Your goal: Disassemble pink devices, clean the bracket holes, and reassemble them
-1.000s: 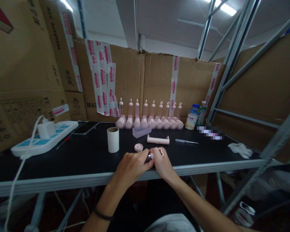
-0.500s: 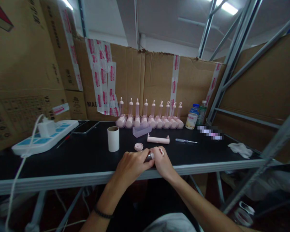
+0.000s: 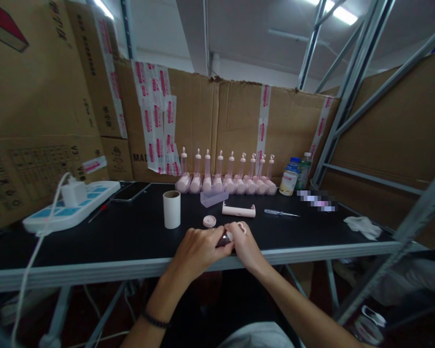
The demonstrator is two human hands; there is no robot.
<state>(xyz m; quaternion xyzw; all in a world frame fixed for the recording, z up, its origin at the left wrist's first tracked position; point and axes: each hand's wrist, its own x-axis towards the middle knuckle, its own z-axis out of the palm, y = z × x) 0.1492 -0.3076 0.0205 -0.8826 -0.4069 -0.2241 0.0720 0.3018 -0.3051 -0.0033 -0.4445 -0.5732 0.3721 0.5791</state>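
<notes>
At the table's front edge, my two hands meet. My left hand is closed around a dark, shiny, rounded piece, mostly hidden by the fingers. My right hand is closed on the other end, where a pale pink loop pokes up between the fingers. Just beyond them lies a round pink cap. A pink bar-shaped part with upturned ends and a translucent lilac tray rest farther back. To the right is a small screwdriver.
Several pink upright devices with looped tops line the cardboard wall. A white tube stands left of the hands. Farther left are a phone and power strip; at right, bottles and a crumpled white cloth.
The view has shifted slightly. My hands keep nearly the same place and hold, with the dark piece turned a little between them.
</notes>
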